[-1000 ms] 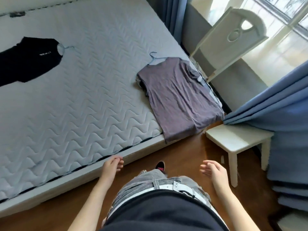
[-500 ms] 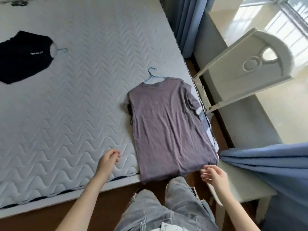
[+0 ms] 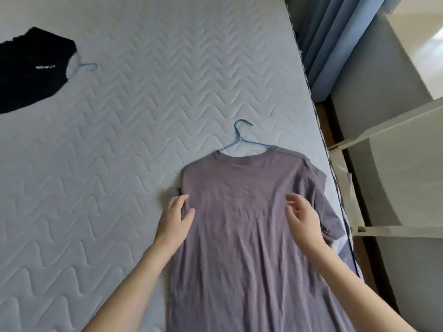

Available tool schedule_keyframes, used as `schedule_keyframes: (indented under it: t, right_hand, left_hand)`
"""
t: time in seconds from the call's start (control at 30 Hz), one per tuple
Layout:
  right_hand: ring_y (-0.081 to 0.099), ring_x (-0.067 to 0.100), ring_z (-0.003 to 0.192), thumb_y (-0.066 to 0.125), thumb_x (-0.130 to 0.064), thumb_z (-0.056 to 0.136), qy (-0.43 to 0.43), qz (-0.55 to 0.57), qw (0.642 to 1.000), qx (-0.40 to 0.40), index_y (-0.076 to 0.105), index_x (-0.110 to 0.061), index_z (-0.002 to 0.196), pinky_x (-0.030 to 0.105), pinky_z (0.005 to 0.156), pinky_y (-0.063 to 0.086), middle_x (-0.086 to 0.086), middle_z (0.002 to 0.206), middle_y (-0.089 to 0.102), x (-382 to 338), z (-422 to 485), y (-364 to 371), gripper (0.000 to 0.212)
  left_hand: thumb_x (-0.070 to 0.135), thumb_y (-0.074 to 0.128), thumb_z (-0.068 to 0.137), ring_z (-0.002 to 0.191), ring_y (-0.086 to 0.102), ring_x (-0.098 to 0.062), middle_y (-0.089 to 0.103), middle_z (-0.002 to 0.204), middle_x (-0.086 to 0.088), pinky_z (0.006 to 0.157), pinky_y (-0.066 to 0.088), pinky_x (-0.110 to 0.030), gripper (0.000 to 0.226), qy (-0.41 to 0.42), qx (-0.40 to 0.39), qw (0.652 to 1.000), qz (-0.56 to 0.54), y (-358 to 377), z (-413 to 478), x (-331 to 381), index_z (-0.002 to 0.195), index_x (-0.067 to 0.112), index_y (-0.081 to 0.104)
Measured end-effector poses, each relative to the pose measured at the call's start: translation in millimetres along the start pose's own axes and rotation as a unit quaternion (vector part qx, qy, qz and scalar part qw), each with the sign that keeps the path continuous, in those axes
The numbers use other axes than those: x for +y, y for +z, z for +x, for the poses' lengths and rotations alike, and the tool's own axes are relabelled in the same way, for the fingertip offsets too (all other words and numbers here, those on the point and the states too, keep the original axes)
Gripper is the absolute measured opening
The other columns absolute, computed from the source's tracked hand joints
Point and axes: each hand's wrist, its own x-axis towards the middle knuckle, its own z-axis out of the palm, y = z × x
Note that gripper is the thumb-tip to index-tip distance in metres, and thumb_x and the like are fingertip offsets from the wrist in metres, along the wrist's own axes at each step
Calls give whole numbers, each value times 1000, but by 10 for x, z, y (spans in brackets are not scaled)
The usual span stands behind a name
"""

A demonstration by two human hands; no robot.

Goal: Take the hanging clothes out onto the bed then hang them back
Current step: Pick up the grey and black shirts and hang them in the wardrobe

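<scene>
**Hands arrive over the mauve T-shirt, hanger hook still out of reach**

Both hands have come forward from the bed's edge and now sit over the chest of the mauve T-shirt [image 3: 249, 226], which lies flat near the right edge of the quilted mattress [image 3: 124, 144] on its blue wire hanger [image 3: 242, 140]. The left hand [image 3: 173, 222] rests at the shirt's left side seam, fingers spread and gripping nothing; the right hand [image 3: 303, 221] hovers over the right chest, fingers loosely curled and empty.

Lifting by the cloth alone is the main risk: I judge the wide neck could slide off the thin wire shoulders, leaving the hanger behind. The right sleeve lies close to the mattress edge and could drag or snag there. A black garment [image 3: 31, 68] on its own hanger waits well apart, upper left.
</scene>
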Motion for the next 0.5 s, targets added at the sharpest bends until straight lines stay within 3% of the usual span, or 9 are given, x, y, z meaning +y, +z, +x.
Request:
schedule_keyframes:
  t: [0.1, 0.2, 0.37, 0.43, 0.5]
  right_hand:
    - [49, 29, 128, 47, -17, 92, -87, -145, 985, 20, 53, -3, 133, 36, 106, 37, 12, 137, 54, 442, 555, 495, 44]
    - [40, 30, 138, 38, -29, 89, -124, -258, 957, 43, 49, -10, 140, 47, 113, 30, 10, 146, 48, 863, 801, 835, 56]
    - [35, 25, 142, 42, -30, 89, -148, -281, 944, 90, 46, -15, 144, 44, 117, 23, 5, 149, 45, 1119, 854, 997, 57]
    - [36, 25, 141, 45, -30, 87, -155, -275, 944, 99, 46, -15, 144, 45, 116, 25, 5, 148, 47, 1120, 877, 1003, 58]
    - [37, 25, 141, 47, -29, 86, -157, -271, 944, 100, 46, -15, 144, 45, 116, 26, 5, 148, 47, 1126, 879, 1013, 60]
  left_hand:
    - [19, 62, 88, 117, 55, -35, 58, 125, -19, 100, 38, -34, 43, 82, 39, 995, 44, 436, 961, 25, 126, 0, 58]
    - [25, 61, 85, 116, 53, -39, 58, 124, -20, 99, 43, -44, 48, 123, 59, 986, 93, 793, 1732, 110, 127, 2, 57]
    - [34, 57, 90, 117, 46, -37, 53, 128, -16, 99, 39, -42, 47, 152, 39, 973, 172, 1175, 2442, 377, 128, 8, 52]
    - [36, 54, 92, 114, 47, -36, 53, 123, -15, 94, 43, -45, 42, 161, 22, 962, 219, 1248, 2563, 500, 124, 8, 52]
    - [32, 50, 95, 101, 54, -36, 59, 110, -15, 83, 46, -45, 31, 154, -13, 968, 199, 1256, 2646, 619, 112, 6, 49]
